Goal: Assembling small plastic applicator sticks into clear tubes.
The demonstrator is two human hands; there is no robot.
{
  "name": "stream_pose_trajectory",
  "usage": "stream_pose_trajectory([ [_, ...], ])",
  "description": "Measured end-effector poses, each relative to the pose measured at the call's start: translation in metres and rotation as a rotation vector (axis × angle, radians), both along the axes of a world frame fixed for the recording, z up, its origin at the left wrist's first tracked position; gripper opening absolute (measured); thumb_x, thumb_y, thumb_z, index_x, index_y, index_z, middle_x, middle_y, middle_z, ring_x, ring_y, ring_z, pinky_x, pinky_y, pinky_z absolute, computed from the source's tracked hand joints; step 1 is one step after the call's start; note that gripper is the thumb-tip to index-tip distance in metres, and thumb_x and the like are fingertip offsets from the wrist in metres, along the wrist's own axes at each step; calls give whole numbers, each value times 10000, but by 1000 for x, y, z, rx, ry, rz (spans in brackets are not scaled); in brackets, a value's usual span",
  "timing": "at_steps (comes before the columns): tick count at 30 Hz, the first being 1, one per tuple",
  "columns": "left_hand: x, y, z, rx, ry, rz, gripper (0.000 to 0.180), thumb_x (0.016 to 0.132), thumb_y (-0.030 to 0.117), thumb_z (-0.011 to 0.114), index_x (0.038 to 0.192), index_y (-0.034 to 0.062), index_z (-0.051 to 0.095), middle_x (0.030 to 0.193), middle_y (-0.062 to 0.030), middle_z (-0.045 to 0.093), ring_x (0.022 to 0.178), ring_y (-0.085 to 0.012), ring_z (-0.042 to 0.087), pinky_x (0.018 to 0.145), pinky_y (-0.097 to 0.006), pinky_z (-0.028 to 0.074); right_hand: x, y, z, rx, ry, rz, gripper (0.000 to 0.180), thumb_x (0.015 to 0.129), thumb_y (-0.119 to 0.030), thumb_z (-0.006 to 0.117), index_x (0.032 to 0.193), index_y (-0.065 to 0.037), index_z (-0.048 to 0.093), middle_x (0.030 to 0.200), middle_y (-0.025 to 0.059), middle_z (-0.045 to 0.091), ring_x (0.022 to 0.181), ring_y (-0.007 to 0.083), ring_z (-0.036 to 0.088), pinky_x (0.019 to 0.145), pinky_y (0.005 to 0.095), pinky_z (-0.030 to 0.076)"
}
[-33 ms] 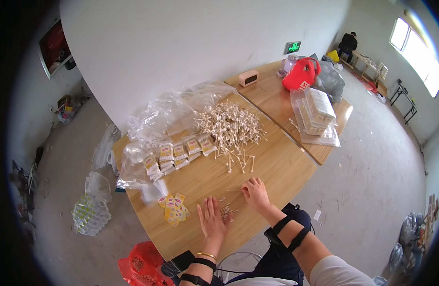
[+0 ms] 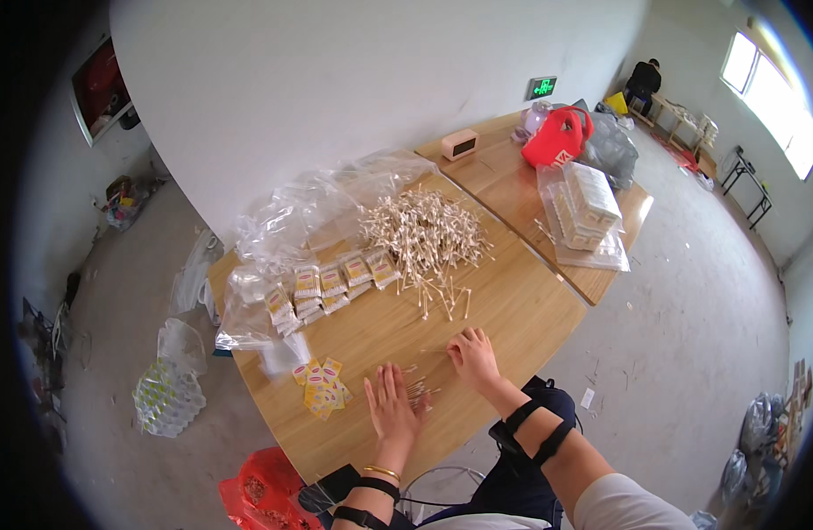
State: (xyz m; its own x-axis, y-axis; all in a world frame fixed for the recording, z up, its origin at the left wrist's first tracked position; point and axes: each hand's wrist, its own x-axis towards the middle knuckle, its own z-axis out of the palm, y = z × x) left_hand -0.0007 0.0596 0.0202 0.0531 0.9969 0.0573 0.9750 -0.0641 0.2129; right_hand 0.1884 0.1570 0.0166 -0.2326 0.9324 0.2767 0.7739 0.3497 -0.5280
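My left hand [image 2: 395,408] lies flat on the wooden table [image 2: 495,305], its fingers out. A small bunch of cotton swabs [image 2: 421,389] is beside and partly under that hand. To the right, my right hand [image 2: 474,360] is closed in a pinch, and a thin cotton swab [image 2: 435,351] juts left from its fingertips. A large loose heap of cotton swabs [image 2: 424,228] spreads farther back. Left of the heap, small clear packs of swabs [image 2: 333,280] with yellow-and-white labels are stacked in rows. Yellow printed cards [image 2: 322,389] lie scattered left of my left hand.
Crumpled clear plastic bags [image 2: 292,212] line the table's back edge. On the adjoining table are a pink clock [image 2: 459,144], a red bag [image 2: 557,137] and wrapped white packages [image 2: 592,199]. A red plastic bag [image 2: 265,490] is below the near left edge. Far off, a person [image 2: 643,79] sits.
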Motion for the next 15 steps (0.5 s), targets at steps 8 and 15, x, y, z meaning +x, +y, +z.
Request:
stream_pose_trajectory([
  [8,-10,6,-9,50,32,17,806,965,520,489,1548,10,267,1608,-173,261,1512,-316,205,1231,-562,48,-28,14,-6,15,26,33,22,833,-134,650,842,-115,642,939,62,599,987,287,553,849,402,459],
  [15,-11,0,-5,-92,-143,16,785,971,489,502,1542,6,262,1608,-182,248,1489,-339,232,1228,-551,88,-56,12,-3,-16,14,125,46,812,-105,663,848,-123,639,938,62,598,981,291,553,856,401,453],
])
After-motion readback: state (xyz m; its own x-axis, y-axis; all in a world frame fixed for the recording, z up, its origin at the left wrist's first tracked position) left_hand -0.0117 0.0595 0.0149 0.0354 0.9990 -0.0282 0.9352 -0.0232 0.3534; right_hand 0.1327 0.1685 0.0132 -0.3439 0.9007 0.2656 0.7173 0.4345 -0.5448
